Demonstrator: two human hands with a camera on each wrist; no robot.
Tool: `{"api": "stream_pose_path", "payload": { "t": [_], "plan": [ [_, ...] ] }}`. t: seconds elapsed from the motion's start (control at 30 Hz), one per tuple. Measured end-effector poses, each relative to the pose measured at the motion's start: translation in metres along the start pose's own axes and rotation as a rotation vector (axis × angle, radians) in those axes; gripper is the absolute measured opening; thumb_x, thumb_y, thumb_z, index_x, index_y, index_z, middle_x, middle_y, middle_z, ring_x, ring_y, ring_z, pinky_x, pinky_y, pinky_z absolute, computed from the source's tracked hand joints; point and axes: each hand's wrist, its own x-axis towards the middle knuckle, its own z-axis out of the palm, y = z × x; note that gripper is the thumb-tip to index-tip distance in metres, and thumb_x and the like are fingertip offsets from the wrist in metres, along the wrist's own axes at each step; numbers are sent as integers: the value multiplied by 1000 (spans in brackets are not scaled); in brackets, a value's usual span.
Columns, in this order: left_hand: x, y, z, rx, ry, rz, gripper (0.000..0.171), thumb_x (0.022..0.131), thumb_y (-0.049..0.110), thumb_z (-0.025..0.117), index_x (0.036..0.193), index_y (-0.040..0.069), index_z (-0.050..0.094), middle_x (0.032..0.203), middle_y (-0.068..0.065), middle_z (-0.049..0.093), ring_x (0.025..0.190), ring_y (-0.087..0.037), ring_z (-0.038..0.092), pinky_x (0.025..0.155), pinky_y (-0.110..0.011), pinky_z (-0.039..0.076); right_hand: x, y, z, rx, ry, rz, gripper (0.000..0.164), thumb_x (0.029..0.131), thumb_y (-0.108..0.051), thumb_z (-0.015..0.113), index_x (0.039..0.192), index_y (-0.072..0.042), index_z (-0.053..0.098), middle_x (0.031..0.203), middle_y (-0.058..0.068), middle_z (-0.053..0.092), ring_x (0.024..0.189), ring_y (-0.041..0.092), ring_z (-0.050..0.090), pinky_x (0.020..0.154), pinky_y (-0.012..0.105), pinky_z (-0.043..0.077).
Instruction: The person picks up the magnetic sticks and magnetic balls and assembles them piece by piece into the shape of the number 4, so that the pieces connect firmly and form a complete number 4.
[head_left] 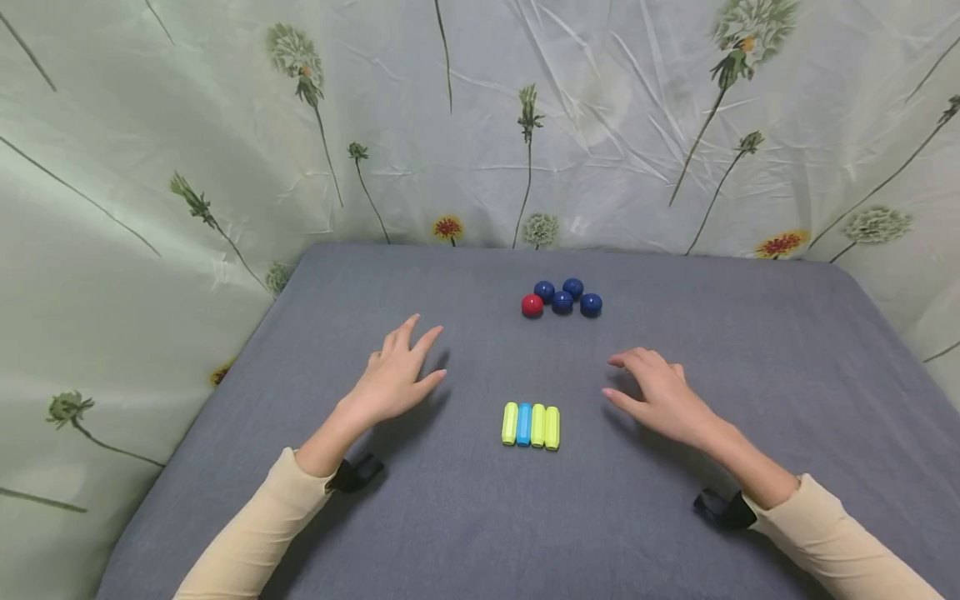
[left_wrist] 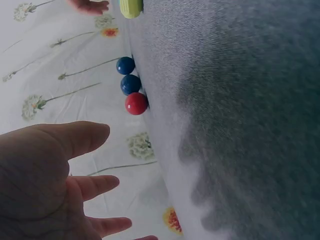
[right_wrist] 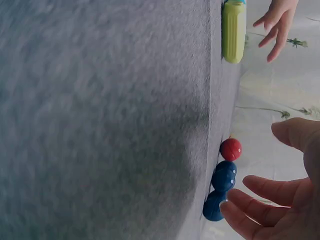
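From my feeds, the left hand (head_left: 390, 381) and right hand (head_left: 666, 402) hover apart, fingers loosely spread, flanking three lime bars (head_left: 538, 426) and one blue bar (head_left: 524, 425), a row my wrist views crop. Beyond sit a red ball (head_left: 532, 306) and four dark-blue balls (head_left: 562, 302), overlapping in the right wrist view.

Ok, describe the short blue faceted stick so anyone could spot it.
On the grey cloth-covered table, look below the glossy red ball in the head view. Side by side there lie three yellow-green faceted sticks and the short blue faceted stick. It is second from left, the only blue stick.
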Motion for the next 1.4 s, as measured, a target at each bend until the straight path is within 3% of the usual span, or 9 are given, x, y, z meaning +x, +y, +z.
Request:
{"api": "stream_pose_path", "payload": {
  "t": [0.27,0.53,0.87,1.4],
  "plan": [
    [9,8,2,-43,6,4,58,93,36,53,144,13,36,151,-20,26,135,-42,34,96,-64,36,1,-9,8,65,-22,-32,30,87,-20,64,110,-1,62,100,10,65,90,21,59,78,41,47],
    [21,15,6,-66,-29,-1,56,94,37,52,144,15,37,150,-20,29,134,-41,35,98,-60,36,5,-17,12,99,-63,-53,26,86,-18,65,106,-2,64,94,5,66,85,14,59,73,33,49],
    [40,28,12,-87,-37,4,56,94,36,51,143,14,37,148,-19,33,133,-38,38,100,-57,37,13,-28,24,195,-129,-56,13,85,-21,65,90,-9,64,74,-4,60,64,2,48,59,19,41],
    [70,42,20,-144,-23,12,53,94,33,52,142,13,40,143,-17,40,131,-33,42,103,-51,38,19,-42,35,195,-187,-9,17,82,-25,67,74,-12,60,60,-6,51,54,3,42,51,18,34]
  ]
}}
